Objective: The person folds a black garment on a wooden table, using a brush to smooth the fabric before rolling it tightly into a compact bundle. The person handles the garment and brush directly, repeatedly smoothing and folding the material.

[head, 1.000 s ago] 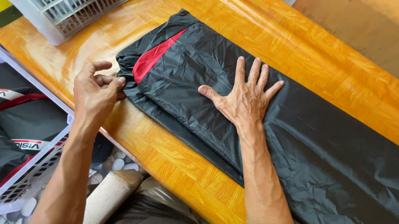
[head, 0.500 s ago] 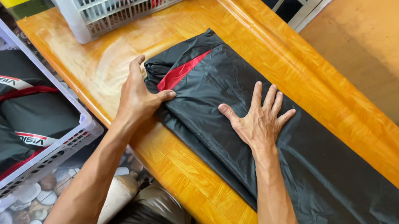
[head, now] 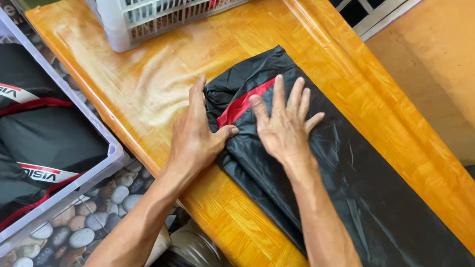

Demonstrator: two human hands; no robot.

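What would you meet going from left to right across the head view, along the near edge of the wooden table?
Pale crate of folded black garments → left hand → right hand → long black garment spread over the wooden table.

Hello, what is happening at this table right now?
A person is working with bare hands on a long black garment with a red stripe, laid along a wooden table. The left hand rests at the garment's folded end, thumb on the fabric. The right hand presses flat on it, fingers spread. A white plastic basket stands at the table's far end. Beside the table, a light crate holds similar black folded items.
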